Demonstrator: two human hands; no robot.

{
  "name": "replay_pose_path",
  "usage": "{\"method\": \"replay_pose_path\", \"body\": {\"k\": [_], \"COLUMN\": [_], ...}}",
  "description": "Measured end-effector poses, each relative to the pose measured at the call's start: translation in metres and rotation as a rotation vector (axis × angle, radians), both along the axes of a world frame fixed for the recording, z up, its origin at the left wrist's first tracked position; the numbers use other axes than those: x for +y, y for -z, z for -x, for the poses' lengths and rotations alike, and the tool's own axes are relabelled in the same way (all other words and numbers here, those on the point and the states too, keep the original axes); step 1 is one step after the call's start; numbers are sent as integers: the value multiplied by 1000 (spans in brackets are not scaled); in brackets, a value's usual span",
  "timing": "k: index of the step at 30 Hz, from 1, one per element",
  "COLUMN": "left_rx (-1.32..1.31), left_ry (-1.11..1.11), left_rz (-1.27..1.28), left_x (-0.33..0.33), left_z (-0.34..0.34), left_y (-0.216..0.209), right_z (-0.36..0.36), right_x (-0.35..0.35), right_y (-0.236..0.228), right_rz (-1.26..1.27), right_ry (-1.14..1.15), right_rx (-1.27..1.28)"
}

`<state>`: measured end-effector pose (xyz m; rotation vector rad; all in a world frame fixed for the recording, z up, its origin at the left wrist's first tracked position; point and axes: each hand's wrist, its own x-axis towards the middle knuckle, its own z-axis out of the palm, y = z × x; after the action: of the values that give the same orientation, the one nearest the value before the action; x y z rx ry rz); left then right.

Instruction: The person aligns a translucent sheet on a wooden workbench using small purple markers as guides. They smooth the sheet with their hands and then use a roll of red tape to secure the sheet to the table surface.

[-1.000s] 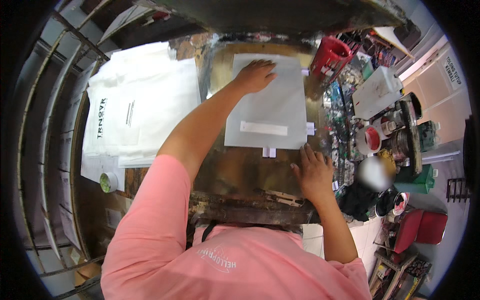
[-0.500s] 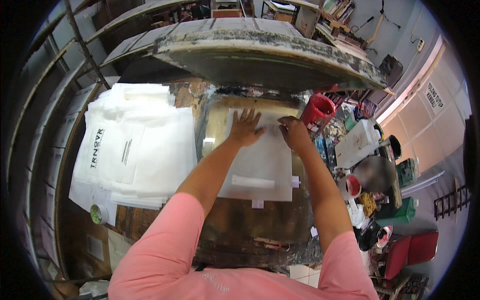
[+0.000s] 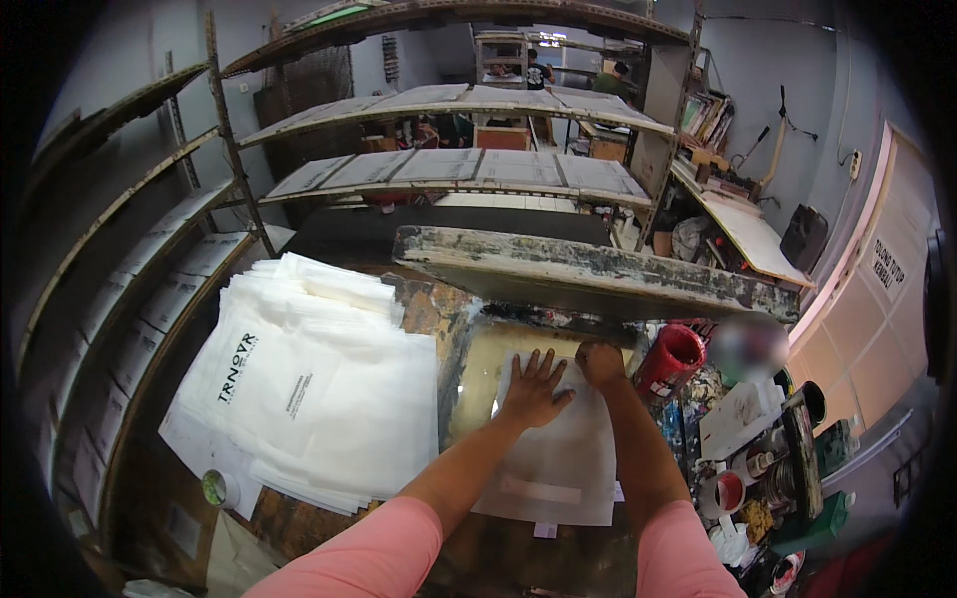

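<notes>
A translucent white plastic bag (image 3: 553, 458) lies flat on the pale printing board in front of me, with small white tabs at its lower and right edges. My left hand (image 3: 535, 394) rests open on its upper part, fingers spread. At the bag's upper right corner, my right hand (image 3: 601, 364) is closed with curled fingers; what they grip is hidden. To the left is a thick pile of white bags (image 3: 329, 389), the top one bearing dark print. Just beyond my hands, a paint-stained screen frame (image 3: 598, 274) stands raised at a tilt.
A red tub (image 3: 670, 361) stands right of the board, beside a white jug (image 3: 738, 419) and several paint containers. A small green-topped can (image 3: 216, 487) sits at the pile's near left. Racks with printed sheets (image 3: 434, 167) run behind and left. Two people are in the far background.
The view has tilted up, bringing the racks and far room into sight. My left hand stays spread on the bag. The fingers of my right hand have curled in at the bag's upper corner.
</notes>
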<state>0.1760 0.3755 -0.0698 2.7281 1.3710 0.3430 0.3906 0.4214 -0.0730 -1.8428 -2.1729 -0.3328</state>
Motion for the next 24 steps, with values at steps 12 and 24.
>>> {"method": "replay_pose_path", "body": {"k": [12, 24], "left_rx": [-31, -6], "left_ry": [14, 10], "left_rz": [11, 8], "left_x": [-2, -4], "left_z": [-2, -5], "left_y": [0, -1], "right_z": [-23, -51], "right_x": [9, 41], "right_y": [-54, -10], "right_rz": [231, 331], "right_ry": [-116, 276], "right_rx": [-258, -32]}}
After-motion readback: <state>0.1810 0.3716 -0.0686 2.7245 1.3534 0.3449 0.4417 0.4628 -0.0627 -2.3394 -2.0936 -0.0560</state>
